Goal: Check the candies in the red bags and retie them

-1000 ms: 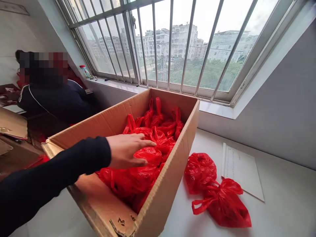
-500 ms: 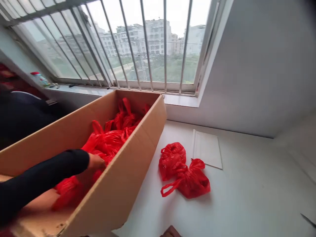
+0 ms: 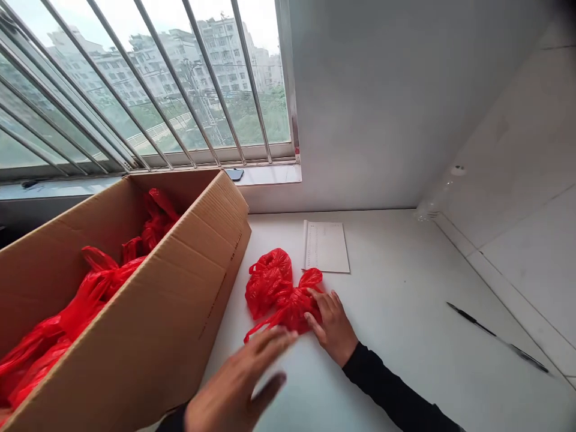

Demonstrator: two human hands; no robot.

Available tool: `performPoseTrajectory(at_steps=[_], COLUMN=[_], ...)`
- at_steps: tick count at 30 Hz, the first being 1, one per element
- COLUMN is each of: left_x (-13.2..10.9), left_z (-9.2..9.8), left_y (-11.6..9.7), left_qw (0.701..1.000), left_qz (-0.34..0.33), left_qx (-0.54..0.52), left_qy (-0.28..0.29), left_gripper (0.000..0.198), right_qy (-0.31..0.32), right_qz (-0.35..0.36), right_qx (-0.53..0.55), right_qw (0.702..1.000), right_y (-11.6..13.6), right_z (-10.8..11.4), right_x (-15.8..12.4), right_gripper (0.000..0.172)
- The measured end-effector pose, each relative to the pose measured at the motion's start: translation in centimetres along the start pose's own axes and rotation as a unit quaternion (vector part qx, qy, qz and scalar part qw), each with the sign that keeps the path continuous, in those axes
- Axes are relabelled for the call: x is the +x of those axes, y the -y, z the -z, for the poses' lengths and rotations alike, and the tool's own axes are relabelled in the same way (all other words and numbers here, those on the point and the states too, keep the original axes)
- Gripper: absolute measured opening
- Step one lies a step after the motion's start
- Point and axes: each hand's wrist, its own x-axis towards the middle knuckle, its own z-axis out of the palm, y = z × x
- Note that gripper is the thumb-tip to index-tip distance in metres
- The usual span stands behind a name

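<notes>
Two knotted red plastic bags lie side by side on the white table. My right hand [image 3: 332, 325] rests its fingertips on the right side of the nearer red bag [image 3: 294, 309], its fingers apart. Just behind and left of that is the other red bag [image 3: 267, 282]. My left hand [image 3: 243, 375], a little blurred, hovers in front of the nearer bag with fingers stretched out and nothing in them. To the left stands a large open cardboard box [image 3: 180, 306] holding several red plastic bags [image 3: 85, 300]; its near wall hides part of them.
An open notebook or paper pad [image 3: 327, 247] lies behind the bags. A black pen [image 3: 477, 324] is at the right of the table [image 3: 405, 330]. Beyond the box, a phone-like dark object [image 3: 234, 174] sits on the sill below the barred window. A clear bottle [image 3: 434, 201] lies in the far corner.
The view has turned to the right. A black-sleeved arm reaching into the box is gone from there. Both my hands are now at the red bags on the table.
</notes>
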Motion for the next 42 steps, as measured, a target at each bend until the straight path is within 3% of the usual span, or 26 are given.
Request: performPoseTrajectory(at_steps=[3,5,9,14,18,21,23,25,27,35,39,42], left_x=[2.9,3.5,2.4,1.5,0.6,-0.2,-0.3,0.1,0.6,1.2,1.6,1.8], left_z=[-5.6,-8.3,-10.8,-10.6,-9.7,-10.0,-10.7,-11.4,-11.8,-10.5,-11.1,-11.4], left_y=[0.0,-0.1,-1.9,-3.1,-1.9,-2.0,-2.7,-3.5,-3.9,-2.7,-3.7,-3.8], left_qw=[0.998,0.993,0.982,0.959,0.934,0.928,0.929,0.933,0.938,0.912,0.936,0.942], left_qz=[0.059,0.103,0.125,0.182,0.231,0.207,0.188,0.181,0.181,0.270,0.194,0.180], left_qx=[-0.008,-0.041,-0.120,-0.197,-0.254,-0.298,-0.310,-0.306,-0.291,-0.308,-0.293,-0.282], left_qy=[0.027,0.027,0.069,0.085,0.100,0.086,0.067,0.059,0.059,0.012,0.014,0.009], left_gripper=[0.047,0.048,0.036,0.019,0.022,0.028,0.035,0.027,0.020,0.023,0.028,0.014], right_qy=[0.026,0.032,0.057,0.080,0.053,0.037,0.038,0.053,0.067,0.019,0.040,0.053], right_qz=[-0.009,-0.029,-0.079,-0.094,-0.127,-0.140,-0.127,-0.100,-0.084,-0.189,-0.156,-0.148], right_qx=[0.008,0.027,0.059,0.075,0.083,0.090,0.084,0.068,0.061,0.110,0.097,0.089], right_qw=[1.000,0.999,0.994,0.990,0.987,0.985,0.988,0.991,0.992,0.976,0.982,0.984], right_y=[-0.7,-0.9,-0.8,-1.2,-1.7,-1.2,-0.6,-0.2,-0.2,-1.2,-0.8,-0.8], right_z=[0.8,2.0,4.4,5.4,5.9,6.1,5.8,5.3,5.0,7.1,7.1,7.1], right_x=[-1.5,-3.0,-5.5,-6.3,-6.7,-7.0,-6.8,-6.4,-6.0,-6.8,-6.3,-5.9], right_gripper=[0.033,0.026,0.015,0.003,0.013,0.009,0.015,0.017,0.008,0.011,0.019,0.007])
